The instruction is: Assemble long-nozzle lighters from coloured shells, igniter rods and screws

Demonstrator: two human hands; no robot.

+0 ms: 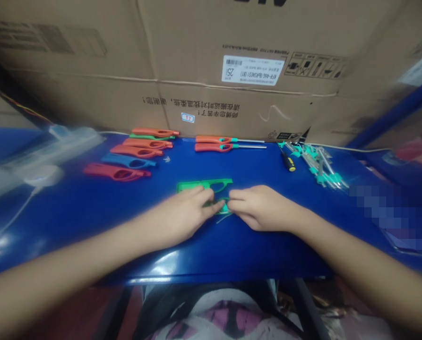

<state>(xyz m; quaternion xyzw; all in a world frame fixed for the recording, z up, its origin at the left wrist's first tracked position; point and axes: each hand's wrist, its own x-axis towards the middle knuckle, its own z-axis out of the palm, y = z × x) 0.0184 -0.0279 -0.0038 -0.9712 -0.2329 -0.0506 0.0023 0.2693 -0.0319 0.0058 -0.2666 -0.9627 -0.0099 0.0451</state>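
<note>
Near the middle of the blue table (133, 236), my left hand (185, 215) is closed on a small green casing part (224, 208), mostly hidden by the fingers. My right hand (256, 208) meets it from the right, fingertips pinched together at the part's end; what they pinch is too small to make out. Just beyond the hands lies a green lighter casing half (211, 183), partly covered by my left fingers. A thin pale piece (225, 218) rests below the held part.
Several red, orange and blue casings (125, 172) lie back left, beside a white power strip (55, 151). Two lighters with metal rods (218, 147), a screwdriver (288, 163) and several teal-ended rods (320, 165) lie along the back, before a cardboard box (189, 56).
</note>
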